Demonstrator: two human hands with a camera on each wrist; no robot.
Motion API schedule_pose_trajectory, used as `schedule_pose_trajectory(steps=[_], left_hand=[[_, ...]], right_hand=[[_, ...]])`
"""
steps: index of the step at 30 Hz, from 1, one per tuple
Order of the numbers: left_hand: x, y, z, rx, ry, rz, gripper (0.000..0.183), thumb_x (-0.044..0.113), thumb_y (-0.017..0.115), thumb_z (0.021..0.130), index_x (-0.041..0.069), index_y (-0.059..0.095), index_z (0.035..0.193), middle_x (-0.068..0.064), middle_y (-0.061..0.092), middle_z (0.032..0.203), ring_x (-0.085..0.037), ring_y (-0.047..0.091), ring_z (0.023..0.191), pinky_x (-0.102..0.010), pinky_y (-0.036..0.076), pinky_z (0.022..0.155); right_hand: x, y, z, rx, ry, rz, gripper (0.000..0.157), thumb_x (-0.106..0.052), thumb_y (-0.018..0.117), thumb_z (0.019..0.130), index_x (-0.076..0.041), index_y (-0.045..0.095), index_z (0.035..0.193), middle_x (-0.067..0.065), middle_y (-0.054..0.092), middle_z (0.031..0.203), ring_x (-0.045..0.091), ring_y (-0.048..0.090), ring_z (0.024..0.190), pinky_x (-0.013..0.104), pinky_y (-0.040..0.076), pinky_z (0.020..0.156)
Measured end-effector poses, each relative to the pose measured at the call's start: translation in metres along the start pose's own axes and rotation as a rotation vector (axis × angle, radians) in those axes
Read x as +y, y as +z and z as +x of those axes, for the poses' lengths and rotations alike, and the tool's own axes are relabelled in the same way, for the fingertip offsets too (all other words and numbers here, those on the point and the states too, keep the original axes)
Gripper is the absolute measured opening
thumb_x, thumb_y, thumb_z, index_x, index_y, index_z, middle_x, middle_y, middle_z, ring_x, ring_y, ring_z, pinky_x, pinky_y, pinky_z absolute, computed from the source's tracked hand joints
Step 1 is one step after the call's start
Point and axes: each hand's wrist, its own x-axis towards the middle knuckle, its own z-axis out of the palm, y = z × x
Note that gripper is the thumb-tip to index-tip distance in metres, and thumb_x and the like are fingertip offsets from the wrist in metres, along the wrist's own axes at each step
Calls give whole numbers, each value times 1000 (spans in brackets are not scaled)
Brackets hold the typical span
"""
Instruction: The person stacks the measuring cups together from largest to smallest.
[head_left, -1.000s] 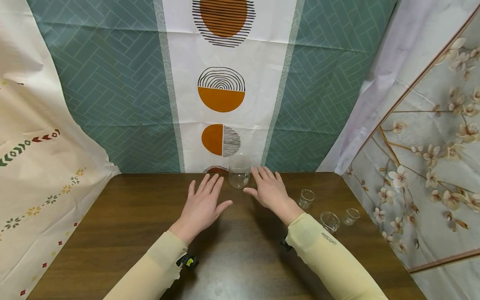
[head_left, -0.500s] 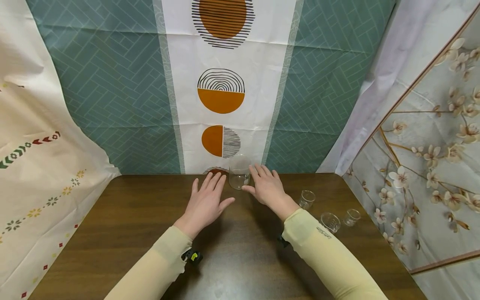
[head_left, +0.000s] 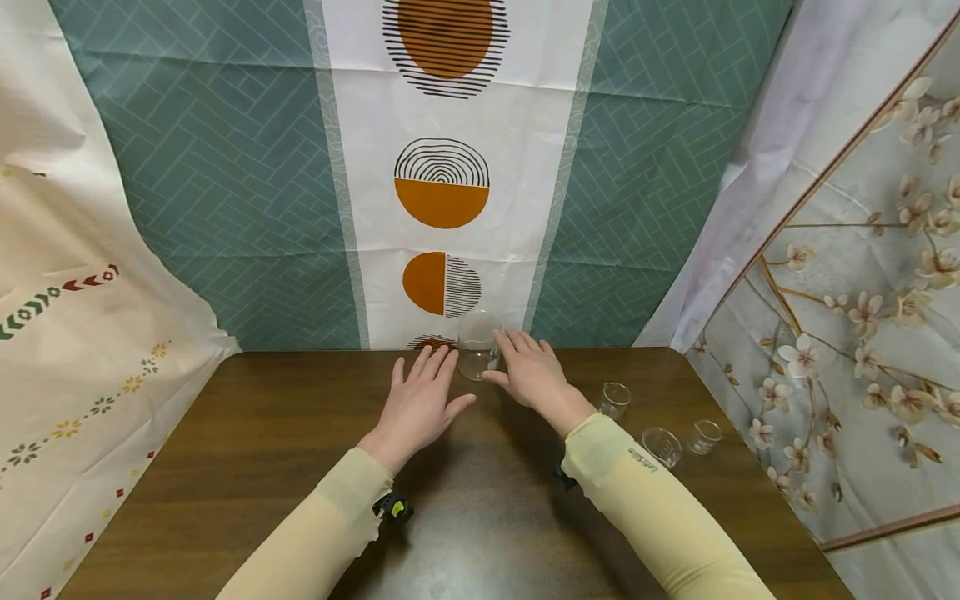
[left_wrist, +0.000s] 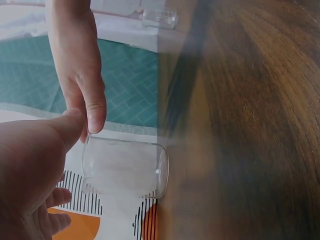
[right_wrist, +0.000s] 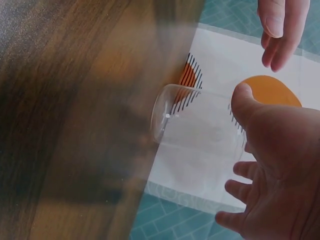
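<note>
A large clear glass beaker (head_left: pixel 478 354) stands upright near the table's back edge, between my two hands. My left hand (head_left: pixel 417 404), fingers spread and fairly straight, is to its left with a gap between them. From the other side my right hand (head_left: pixel 534 375) has its straight fingertips right at the beaker's wall, overlapping its edge in the head view. Both wrist views show the beaker turned sideways in the picture, as the glass (left_wrist: pixel 125 167) in the left one and the glass (right_wrist: pixel 197 122) in the right one. Neither hand grips anything.
Three smaller glass beakers stand at the right: one beaker (head_left: pixel 615 402) beside my right wrist, a wider beaker (head_left: pixel 662 447) by the sleeve, and a small beaker (head_left: pixel 705 437) farther right. Patterned cloth (head_left: pixel 262 183) hangs behind the brown wooden table (head_left: pixel 247 467).
My left hand has moved right and slightly forward, nearer the large beaker. My right hand has shifted a little left, up to its wall. The beakers have stayed in place.
</note>
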Motion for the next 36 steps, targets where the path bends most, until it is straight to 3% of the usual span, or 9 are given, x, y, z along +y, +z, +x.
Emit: schedule_pose_trajectory(steps=[16,36], left_hand=[[0,0,-2,2,-2,-19,82,58,61,111,5,40,170,-18,38,175,-41,27,165,-77,19,125],[0,3,-2,0,2,-42,83,57,63,110,6,38,171,-19,37,175,-43,28,164,-77,18,125]], right_hand=[[4,2,2,-3,-19,8,87,-61,59,110,-11,31,175,18,29,179,37,31,164,60,29,129],[-2,3,-11,67,-106,10,83,-55,66,108,-6,41,170,20,38,174,40,43,157,59,38,125]])
